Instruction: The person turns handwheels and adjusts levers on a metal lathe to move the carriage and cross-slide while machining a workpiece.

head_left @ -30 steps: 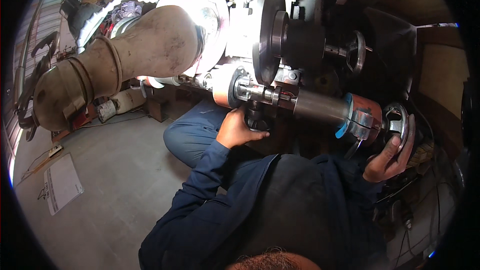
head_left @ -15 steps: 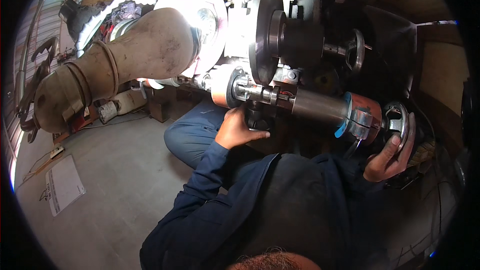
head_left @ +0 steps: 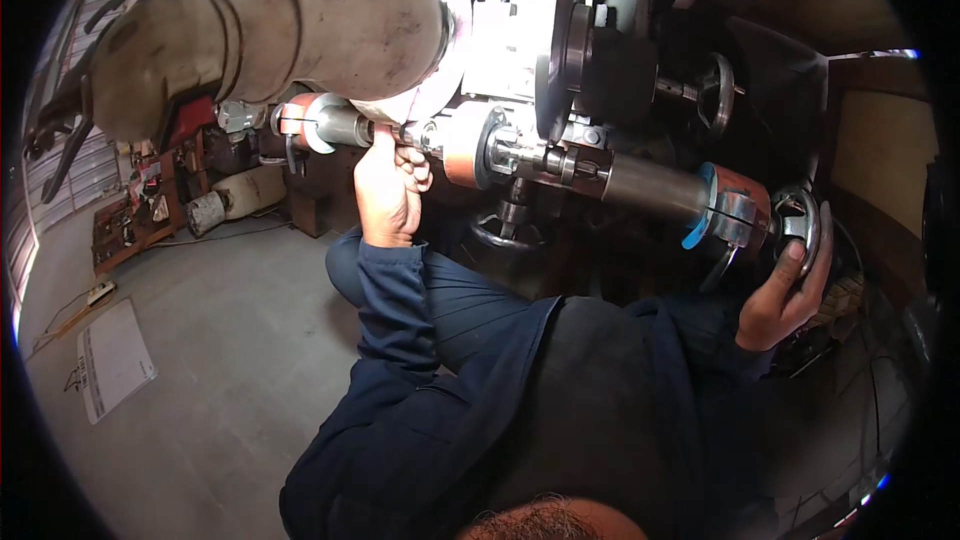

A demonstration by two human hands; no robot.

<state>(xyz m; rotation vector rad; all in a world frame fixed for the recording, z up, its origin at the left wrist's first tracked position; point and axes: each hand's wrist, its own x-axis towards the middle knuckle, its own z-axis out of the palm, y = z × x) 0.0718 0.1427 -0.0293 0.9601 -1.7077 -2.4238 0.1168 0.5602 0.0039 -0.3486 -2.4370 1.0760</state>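
Note:
My right hand (head_left: 783, 305) grips the rim of a small metal handwheel (head_left: 797, 230) at the right end of the machine, thumb on the near side and fingers along the outer side. My left hand (head_left: 390, 195) is raised to a metal shaft (head_left: 428, 138) left of an orange collar (head_left: 466, 148). Its index finger points up against the shaft and the other fingers are curled; what they hold, if anything, is hidden. Between the hands runs a thick steel cylinder (head_left: 655, 188), ending in an orange and blue clamp collar (head_left: 735, 205).
A large dusty duct (head_left: 370, 30) hangs over the upper left beside a brightly lit machine body. A steel disc (head_left: 562, 45) and a second handwheel (head_left: 718, 95) stand farther back. Another handwheel (head_left: 507, 232) sits low by my knee. A white board (head_left: 118, 360) lies on the floor.
My left hand has moved left and up, from below the orange collar to the shaft left of it. My right hand stays on the handwheel. The view has shifted slightly.

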